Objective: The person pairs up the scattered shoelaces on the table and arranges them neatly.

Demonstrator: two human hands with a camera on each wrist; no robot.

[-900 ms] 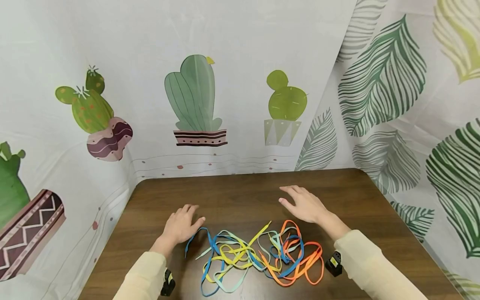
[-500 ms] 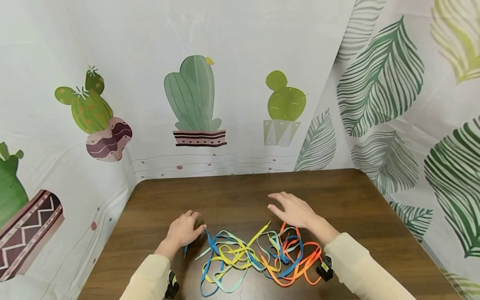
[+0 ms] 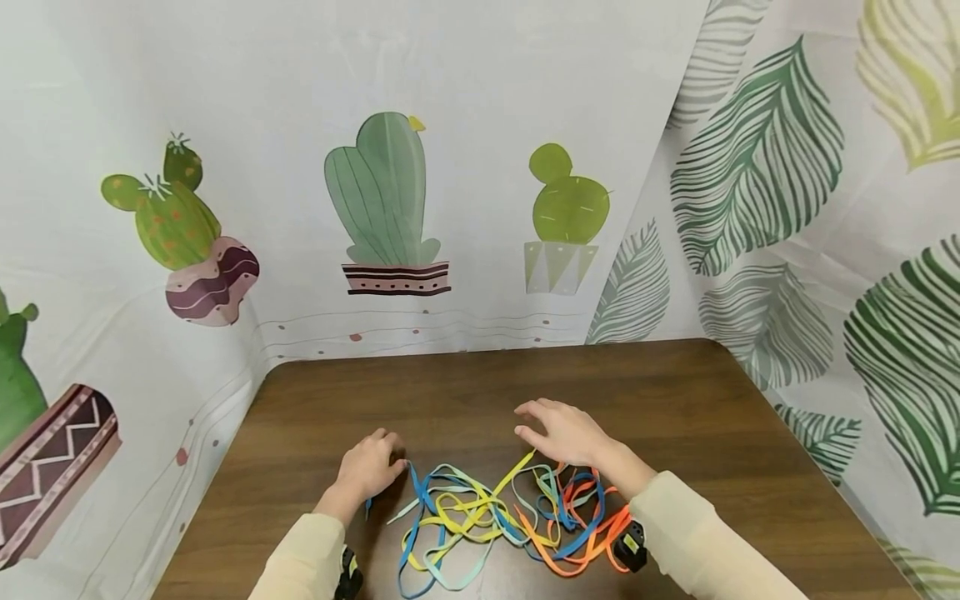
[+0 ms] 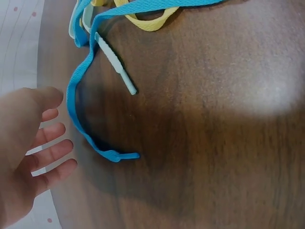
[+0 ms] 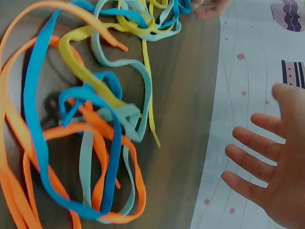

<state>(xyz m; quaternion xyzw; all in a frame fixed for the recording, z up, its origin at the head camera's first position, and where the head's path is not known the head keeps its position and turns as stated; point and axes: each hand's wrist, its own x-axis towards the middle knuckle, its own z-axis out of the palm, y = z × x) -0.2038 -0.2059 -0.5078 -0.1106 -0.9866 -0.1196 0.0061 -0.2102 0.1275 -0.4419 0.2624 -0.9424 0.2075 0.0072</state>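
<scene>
Four flat shoelaces lie tangled on the table: a blue lace [image 4: 72, 95], a mint lace [image 4: 110, 58], a yellow lace [image 5: 78, 69] and an orange lace [image 5: 138, 186]. My left hand [image 3: 369, 465] hovers by the loose blue end at the tangle's left, its fingers relaxed and holding nothing. In the left wrist view that end curves beside the fingertips, its tip on the wood. Beyond the right part of the tangle, my right hand [image 3: 566, 433] hangs with fingers spread and nothing in them. The yellow tip points up toward its thumb in the head view.
The brown wooden table [image 3: 450, 392] has a rounded back edge against a cactus-print cloth [image 3: 480, 183]. A leaf-print cloth [image 3: 757, 167] covers the right side. Black devices are strapped at both wrists, the right one [image 3: 631, 547] overlapping the orange loops in the head view.
My right hand has moved left and toward me, closer over the laces. My left hand has lowered slightly toward the blue end. The laces look unmoved.
</scene>
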